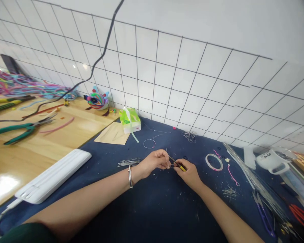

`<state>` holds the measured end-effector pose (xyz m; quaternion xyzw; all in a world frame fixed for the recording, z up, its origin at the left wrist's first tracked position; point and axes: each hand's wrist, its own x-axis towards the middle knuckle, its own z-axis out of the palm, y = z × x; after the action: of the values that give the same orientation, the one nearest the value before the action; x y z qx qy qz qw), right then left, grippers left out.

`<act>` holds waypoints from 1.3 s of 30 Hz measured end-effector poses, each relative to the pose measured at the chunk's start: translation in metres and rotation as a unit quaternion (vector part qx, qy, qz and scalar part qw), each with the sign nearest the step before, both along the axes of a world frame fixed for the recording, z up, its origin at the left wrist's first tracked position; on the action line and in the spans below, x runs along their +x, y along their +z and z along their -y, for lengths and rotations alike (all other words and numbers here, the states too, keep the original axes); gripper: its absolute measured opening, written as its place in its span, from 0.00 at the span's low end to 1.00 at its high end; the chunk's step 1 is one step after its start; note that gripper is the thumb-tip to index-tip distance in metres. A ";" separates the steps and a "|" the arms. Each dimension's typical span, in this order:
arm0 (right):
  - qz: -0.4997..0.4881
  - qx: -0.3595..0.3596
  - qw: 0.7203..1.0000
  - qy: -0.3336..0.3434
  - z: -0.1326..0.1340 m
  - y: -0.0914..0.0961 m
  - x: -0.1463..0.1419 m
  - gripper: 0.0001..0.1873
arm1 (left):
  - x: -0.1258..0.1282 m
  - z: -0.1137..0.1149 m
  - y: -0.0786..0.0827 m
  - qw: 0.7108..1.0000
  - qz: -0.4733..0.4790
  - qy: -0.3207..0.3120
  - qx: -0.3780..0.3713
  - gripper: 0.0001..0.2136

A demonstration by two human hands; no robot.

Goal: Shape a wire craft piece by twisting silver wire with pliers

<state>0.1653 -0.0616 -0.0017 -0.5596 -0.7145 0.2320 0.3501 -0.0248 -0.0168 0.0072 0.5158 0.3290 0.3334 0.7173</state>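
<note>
My left hand (158,161), a silver bangle on its wrist, is closed in a pinch on a thin wire (167,152) whose end sticks up above the fingers. Close beside it, my right hand (188,173) is wrapped round a slim tool with a yellow handle (182,167). The tool's dark, narrow shaft points up and left toward the left fingers; its exact kind is unclear. A short bit of wire shows between the two hands. Left of them lies a pile of cut wires (129,162). Behind them is a thin wire ring (149,144).
At left are a white power strip (54,175) and green-handled pliers (22,131) on a wooden board. A tissue pack (130,120) stands near the wall. To the right are a tape roll (214,162), long wires (253,179), purple-handled snips (264,216) and a white mug (272,161).
</note>
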 end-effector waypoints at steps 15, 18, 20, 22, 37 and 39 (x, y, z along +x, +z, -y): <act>0.008 0.003 1.000 0.011 -0.002 -0.004 0.002 0.09 | 0.003 0.002 -0.003 0.999 0.009 0.025 0.019 0.09; 0.008 -0.001 1.000 0.012 -0.003 -0.004 0.002 0.09 | 0.003 0.000 -0.004 1.000 0.010 0.027 0.012 0.09; 0.009 -0.001 1.000 0.013 -0.003 -0.005 0.002 0.09 | 0.004 -0.001 -0.006 1.000 0.009 0.025 0.013 0.09; 0.010 -0.004 1.000 0.011 -0.004 -0.006 0.002 0.09 | 0.004 -0.002 -0.007 1.000 0.006 0.024 0.018 0.08; -0.010 -0.032 0.999 -0.007 -0.005 -0.004 0.004 0.09 | 0.002 0.000 0.005 1.000 -0.006 0.000 -0.007 0.11; -0.007 -0.027 1.000 -0.014 -0.005 -0.003 0.005 0.09 | 0.001 0.001 0.007 1.000 -0.002 0.001 -0.011 0.11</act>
<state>0.1701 -0.0562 -0.0050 -0.5769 -0.6978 0.2505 0.3428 -0.0240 -0.0174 0.0141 0.5081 0.3341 0.3293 0.7223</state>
